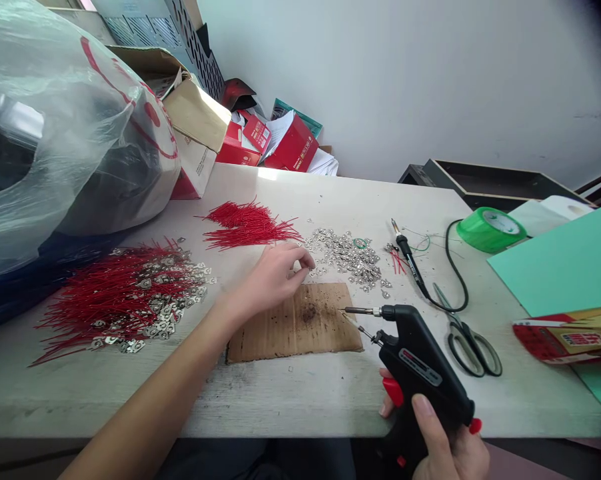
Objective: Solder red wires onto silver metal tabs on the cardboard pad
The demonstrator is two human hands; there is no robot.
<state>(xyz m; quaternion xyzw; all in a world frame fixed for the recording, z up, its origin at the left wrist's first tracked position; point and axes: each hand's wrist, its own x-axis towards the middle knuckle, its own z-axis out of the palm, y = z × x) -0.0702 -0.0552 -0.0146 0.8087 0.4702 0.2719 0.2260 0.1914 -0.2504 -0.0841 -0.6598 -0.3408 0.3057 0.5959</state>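
Right hand (pixel 453 445) wrapped round black plastic soldering gun (pixel 425 367), pointed ahead-left toward flat brown cardboard (pixel 280 333). Left hand (pixel 280 270) curled, loose silver metal tabs (pixel 360 260) just rightward; can't tell if fingertips pinch anything. Looks like picking-up step; calls for fine pinch.

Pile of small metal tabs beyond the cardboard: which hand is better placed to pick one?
Probably the left hand: it is beside the metal tabs and shows no tool, though a tiny piece could be hidden in it. The right hand grips the black soldering gun, farther from the pile.
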